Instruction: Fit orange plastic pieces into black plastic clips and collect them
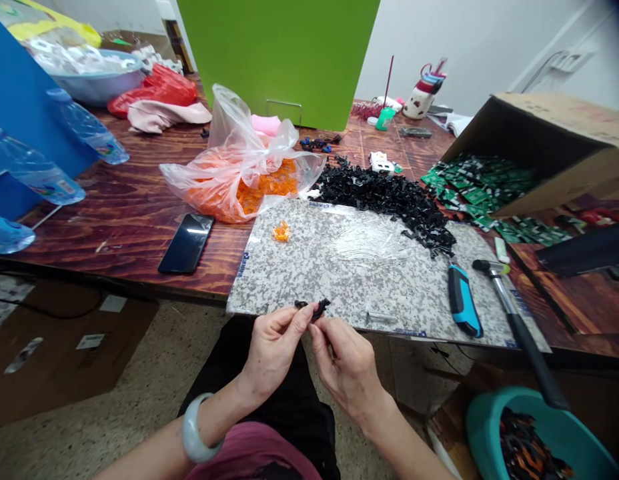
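My left hand [274, 347] pinches a small black plastic part [320, 308] between thumb and fingers, just over the front edge of the speckled grey board [289, 280]. Close against it, my right hand [347, 363] is closed, fingertips meeting beneath the part; whatever it grips is too small or hidden to make out. On the board lie a few orange plastic pieces [281, 231] and a spread of thin, clear or silvery strands [367, 241]. Behind them is a heap of black plastic parts [384, 197]. A short, thin shiny piece [382, 317] rests near the front edge.
Left of the board are a phone [187, 243] and a plastic bag of orange parts [244, 187]. On the right lie a blue-black tool handle [463, 300] and a hammer [519, 333] overhanging the edge. A carton [554, 127] spills green pieces; a teal tub [484, 427] stands below.
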`<state>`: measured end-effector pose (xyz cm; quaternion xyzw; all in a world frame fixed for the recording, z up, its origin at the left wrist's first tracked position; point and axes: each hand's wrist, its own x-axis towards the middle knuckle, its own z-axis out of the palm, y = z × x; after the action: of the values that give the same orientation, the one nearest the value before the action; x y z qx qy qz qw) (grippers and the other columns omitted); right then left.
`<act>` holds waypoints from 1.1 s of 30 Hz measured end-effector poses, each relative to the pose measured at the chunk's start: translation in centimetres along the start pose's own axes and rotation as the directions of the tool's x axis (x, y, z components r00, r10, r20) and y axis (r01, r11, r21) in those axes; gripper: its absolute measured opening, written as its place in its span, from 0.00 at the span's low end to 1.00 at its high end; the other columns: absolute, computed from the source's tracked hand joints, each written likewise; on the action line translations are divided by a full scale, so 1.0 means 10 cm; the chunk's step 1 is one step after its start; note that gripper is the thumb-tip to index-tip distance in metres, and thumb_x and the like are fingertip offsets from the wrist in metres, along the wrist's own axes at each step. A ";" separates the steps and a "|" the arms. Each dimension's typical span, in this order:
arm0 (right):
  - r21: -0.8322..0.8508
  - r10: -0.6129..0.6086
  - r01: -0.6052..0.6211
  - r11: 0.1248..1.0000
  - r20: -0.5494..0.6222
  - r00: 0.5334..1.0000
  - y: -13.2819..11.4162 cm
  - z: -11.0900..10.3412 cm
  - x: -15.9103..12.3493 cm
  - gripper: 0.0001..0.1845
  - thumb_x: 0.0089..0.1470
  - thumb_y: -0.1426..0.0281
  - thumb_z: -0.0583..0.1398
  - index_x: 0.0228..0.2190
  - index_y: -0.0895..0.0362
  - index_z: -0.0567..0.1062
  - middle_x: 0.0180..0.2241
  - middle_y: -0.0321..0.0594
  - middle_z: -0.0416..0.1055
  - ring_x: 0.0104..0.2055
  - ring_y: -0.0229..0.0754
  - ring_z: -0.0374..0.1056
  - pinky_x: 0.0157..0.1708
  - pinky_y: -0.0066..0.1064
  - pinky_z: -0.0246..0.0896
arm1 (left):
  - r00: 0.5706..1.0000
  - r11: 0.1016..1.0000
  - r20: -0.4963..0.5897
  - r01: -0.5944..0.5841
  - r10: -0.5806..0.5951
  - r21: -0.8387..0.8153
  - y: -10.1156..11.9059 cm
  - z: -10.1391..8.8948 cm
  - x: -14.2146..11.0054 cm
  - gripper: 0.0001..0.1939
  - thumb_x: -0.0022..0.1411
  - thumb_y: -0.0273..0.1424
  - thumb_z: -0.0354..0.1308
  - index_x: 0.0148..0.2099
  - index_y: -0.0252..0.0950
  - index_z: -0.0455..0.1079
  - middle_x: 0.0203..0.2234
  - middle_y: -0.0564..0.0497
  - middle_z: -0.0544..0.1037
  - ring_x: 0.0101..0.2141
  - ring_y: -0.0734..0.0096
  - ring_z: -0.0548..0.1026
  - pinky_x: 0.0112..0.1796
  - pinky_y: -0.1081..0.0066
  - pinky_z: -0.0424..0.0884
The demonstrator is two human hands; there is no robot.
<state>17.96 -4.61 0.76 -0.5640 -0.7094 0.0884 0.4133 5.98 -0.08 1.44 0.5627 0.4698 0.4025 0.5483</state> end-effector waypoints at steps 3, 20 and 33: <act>-0.013 0.009 -0.008 1.000 0.016 1.000 0.00 0.01 0.00 0.10 0.61 0.76 0.50 0.28 0.58 0.67 0.23 0.38 0.67 0.25 0.37 0.65 0.27 0.27 0.60 | 1.000 1.000 0.000 0.009 -0.009 -0.008 0.00 0.01 0.01 0.12 0.59 0.32 0.57 0.28 0.32 0.78 0.19 0.55 0.70 0.24 0.74 0.67 0.28 0.75 0.63; 0.130 0.287 -0.308 0.943 0.153 0.946 -0.03 -0.02 0.04 0.11 0.58 0.72 0.54 0.24 0.58 0.67 0.21 0.33 0.65 0.20 0.32 0.59 0.22 0.24 0.52 | 1.000 0.997 0.004 -0.026 0.026 0.072 -0.11 -0.04 0.04 0.14 0.62 0.33 0.55 0.30 0.32 0.77 0.22 0.52 0.75 0.27 0.70 0.72 0.31 0.74 0.67; 0.129 0.395 -0.436 0.891 0.253 0.883 0.02 -0.12 0.14 0.14 0.55 0.69 0.57 0.19 0.57 0.66 0.16 0.31 0.64 0.16 0.31 0.58 0.17 0.22 0.49 | 0.981 0.930 0.085 -0.190 0.172 0.315 -0.08 -0.09 0.03 0.15 0.64 0.30 0.51 0.27 0.33 0.72 0.18 0.54 0.68 0.23 0.73 0.67 0.28 0.75 0.63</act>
<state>18.89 -3.71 2.14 -0.6498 -0.6016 0.3015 0.3535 5.11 0.41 0.68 0.6965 0.4597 0.3534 0.4226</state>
